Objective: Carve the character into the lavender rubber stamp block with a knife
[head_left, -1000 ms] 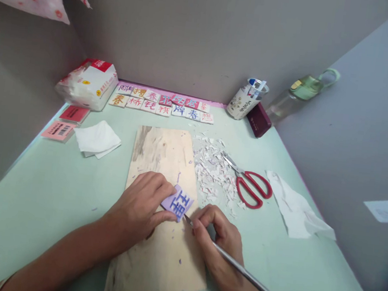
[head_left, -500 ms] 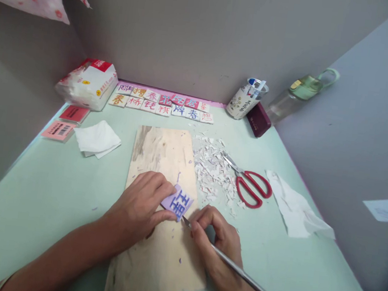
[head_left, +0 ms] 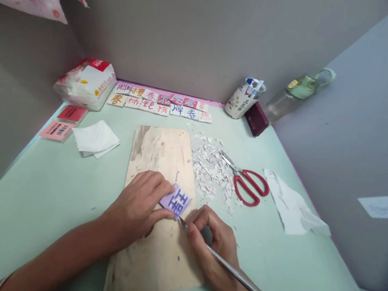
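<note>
Between the thumb and fingers of my left hand [head_left: 140, 202] is a small lilac tile [head_left: 178, 201] with dark purple character strokes on its face. It is held over a pale wooden board [head_left: 160, 153]. My right hand [head_left: 216, 241] grips a craft knife [head_left: 235, 274] like a pen, with its silver handle slanting down to the right. The blade tip meets the tile's lower right edge, close to my left thumb. Small purple shavings lie on the board.
White scraps [head_left: 211, 166] are heaped right of the board, beside red-handled scissors [head_left: 249, 184]. Tissues [head_left: 96, 138] lie on the left, and another crumpled tissue [head_left: 292, 205] on the right. Character tiles [head_left: 149, 105] line the back, near a pen tin [head_left: 243, 99] and a bottle [head_left: 293, 93].
The whole view has shifted slightly. The hands keep nearly the same pose, with the knife blade still at the tile's lower edge.
</note>
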